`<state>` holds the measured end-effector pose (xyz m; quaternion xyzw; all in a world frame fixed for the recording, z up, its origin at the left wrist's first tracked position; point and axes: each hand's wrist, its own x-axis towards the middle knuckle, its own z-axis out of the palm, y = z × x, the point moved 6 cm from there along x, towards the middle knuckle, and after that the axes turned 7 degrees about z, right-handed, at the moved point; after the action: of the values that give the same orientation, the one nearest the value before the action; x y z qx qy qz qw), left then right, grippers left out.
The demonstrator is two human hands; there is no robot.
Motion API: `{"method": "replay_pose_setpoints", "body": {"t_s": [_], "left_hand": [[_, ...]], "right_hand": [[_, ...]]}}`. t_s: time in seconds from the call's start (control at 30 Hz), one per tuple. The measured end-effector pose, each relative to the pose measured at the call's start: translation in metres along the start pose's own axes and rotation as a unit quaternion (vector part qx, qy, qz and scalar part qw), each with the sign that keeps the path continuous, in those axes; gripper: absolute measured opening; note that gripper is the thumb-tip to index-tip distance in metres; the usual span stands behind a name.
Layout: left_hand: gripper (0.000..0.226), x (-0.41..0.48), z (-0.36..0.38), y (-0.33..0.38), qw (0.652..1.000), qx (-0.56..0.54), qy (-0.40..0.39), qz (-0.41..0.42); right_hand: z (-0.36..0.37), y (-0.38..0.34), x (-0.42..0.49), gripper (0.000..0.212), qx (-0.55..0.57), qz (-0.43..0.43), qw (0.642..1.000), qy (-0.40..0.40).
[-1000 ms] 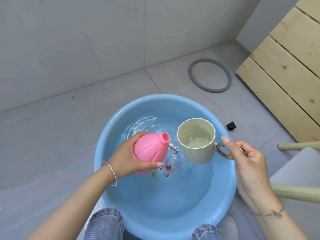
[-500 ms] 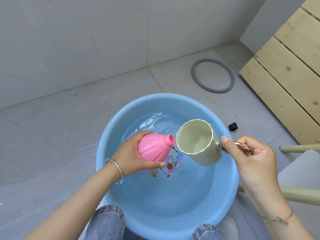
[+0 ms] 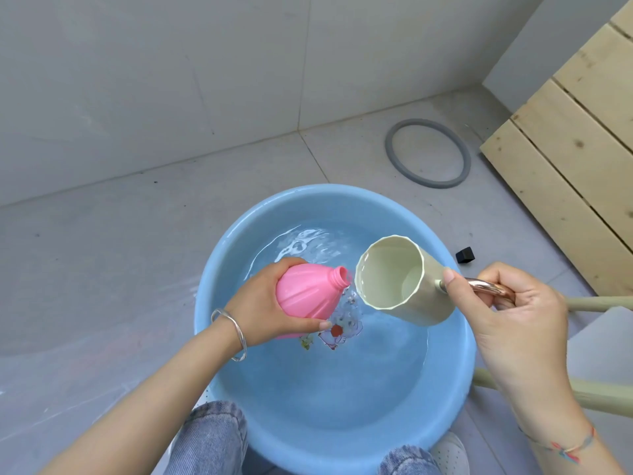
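Note:
A round blue basin [image 3: 455, 368] with water in it stands on the floor between my knees. My left hand [image 3: 263, 306] grips a pink ribbed bottle [image 3: 308, 293] over the water, its open neck pointing right. My right hand [image 3: 507, 313] holds the copper handle of a pale green mug [image 3: 431, 296]. The mug is tipped to the left, its mouth close beside the bottle's neck. A little water lies inside the mug. A printed picture shows at the basin's bottom under the bottle.
A grey rubber ring [image 3: 428, 152] lies on the tiled floor behind the basin. A small black block [image 3: 464, 254] sits right of the basin. Pale wooden boards [image 3: 575, 138] rise at the right, and greenish stool legs [image 3: 596, 399] cross at the lower right.
The mug has tipped further to the left, its mouth turning toward the bottle's neck. The bottle has stayed in my left hand at about the same spot.

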<state>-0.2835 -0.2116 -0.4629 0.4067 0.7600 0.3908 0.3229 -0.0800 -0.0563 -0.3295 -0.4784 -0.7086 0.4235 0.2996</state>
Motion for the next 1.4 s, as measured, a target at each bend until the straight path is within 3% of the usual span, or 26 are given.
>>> {"method": "replay_pose_setpoints", "body": {"t_s": [1.4], "left_hand": [[0.085,-0.007,0.011,-0.002,0.998,-0.045,-0.014,-0.030]], "right_hand": [[0.006,-0.037,-0.002,0.034,-0.112,-0.155,0.982,-0.012]]}}
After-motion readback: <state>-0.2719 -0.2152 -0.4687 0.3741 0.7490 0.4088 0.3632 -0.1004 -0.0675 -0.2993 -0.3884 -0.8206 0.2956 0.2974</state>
